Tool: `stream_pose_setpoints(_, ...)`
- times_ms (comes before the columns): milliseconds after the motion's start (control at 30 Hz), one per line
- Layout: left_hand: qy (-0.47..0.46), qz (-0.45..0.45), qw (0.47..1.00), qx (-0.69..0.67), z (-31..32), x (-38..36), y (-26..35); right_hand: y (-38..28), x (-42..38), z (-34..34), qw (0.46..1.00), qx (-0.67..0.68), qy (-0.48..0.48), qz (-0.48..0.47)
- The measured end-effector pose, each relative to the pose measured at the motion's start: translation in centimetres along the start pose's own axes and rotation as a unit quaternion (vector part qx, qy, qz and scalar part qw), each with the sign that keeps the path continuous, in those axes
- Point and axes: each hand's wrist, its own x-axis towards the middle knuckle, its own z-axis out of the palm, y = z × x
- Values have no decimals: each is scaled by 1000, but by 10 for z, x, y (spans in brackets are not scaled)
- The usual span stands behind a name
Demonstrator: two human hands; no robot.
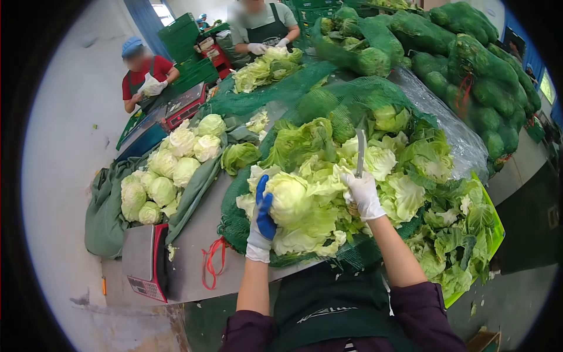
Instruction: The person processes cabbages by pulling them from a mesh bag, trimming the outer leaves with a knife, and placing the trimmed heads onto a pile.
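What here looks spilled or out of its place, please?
A leaf scrap lies on the floor beside the bright green crate, perhaps fallen from the leaves heaped in it. Also, a red string lies loosely looped on the table near its edge, which looks a little untidy.

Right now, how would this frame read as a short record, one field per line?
Left hand: blue-and-white glove, cupped against a pale leafy head
Right hand: white glove, gripping a knife, blade up
Around both: loose leaves over green netting
Picture left: more heads on green cloth; scale nearby
Background: co-workers in aprons
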Motion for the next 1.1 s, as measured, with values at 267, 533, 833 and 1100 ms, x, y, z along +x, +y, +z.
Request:
stream_pose_setpoints(267,80,29,975,-205,2,-2,-19,-2,-35,36,979,-155,-47,-121)
stream_pose_setpoints(533,113,61,973,-191,5,-13,-13,-20,-54,60,964,-223,-86,-113)
stream_pose_setpoints(833,56,11,954,-295,-34,-27,-34,-7,-10,38,999,-27,-35,17)
stream_pose_setpoints(1100,23,35,963,267,40,-4,7,12,-29,42,997,-21,-51,48)
